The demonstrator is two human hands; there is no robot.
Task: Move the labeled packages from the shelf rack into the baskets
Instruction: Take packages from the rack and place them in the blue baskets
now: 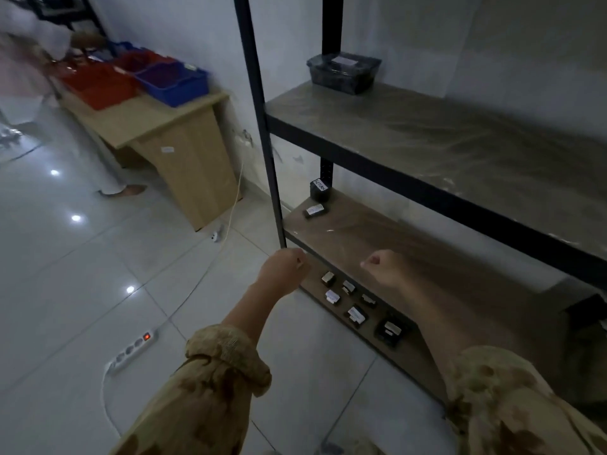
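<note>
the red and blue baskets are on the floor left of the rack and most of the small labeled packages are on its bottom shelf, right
Not quite. The head view shows the red baskets and blue basket on the wooden desk, not the floor. They are left of the rack, and most small labeled packages lie on its bottom shelf.

A white label reading "RETURN" tops a small black package (319, 191) on a wooden rack shelf (361, 234); other packages' labels are illegible.
</note>
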